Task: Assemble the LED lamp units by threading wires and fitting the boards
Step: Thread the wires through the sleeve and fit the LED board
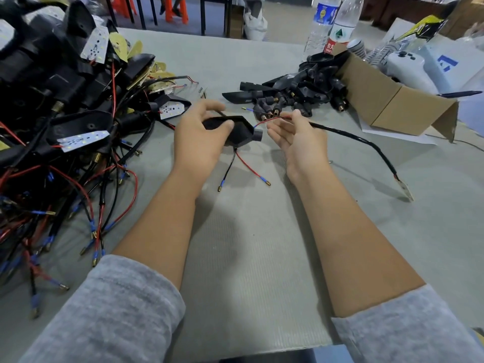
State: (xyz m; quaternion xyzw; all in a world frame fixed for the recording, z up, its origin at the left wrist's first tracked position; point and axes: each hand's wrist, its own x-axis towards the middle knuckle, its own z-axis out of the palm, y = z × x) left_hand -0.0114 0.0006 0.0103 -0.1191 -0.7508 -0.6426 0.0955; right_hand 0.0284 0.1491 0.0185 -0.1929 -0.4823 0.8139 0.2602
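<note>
Threading is under way: the left hand (201, 132) grips the black plastic lamp housing (235, 131) above the grey table (262, 244), while beside its socket the right hand (296, 134) pinches the black sheathed cable (348, 133), whose thin leads must next be fed through.

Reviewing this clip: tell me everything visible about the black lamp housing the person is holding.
The black lamp housing is a flat, angular shell of matte plastic with a short round socket at its right end. The left hand grips it above the grey table, thumb on top. A red wire enters the socket, pinched by the right hand. A black lead and a red lead with blue-sleeved brass tips hang beneath it.
</note>
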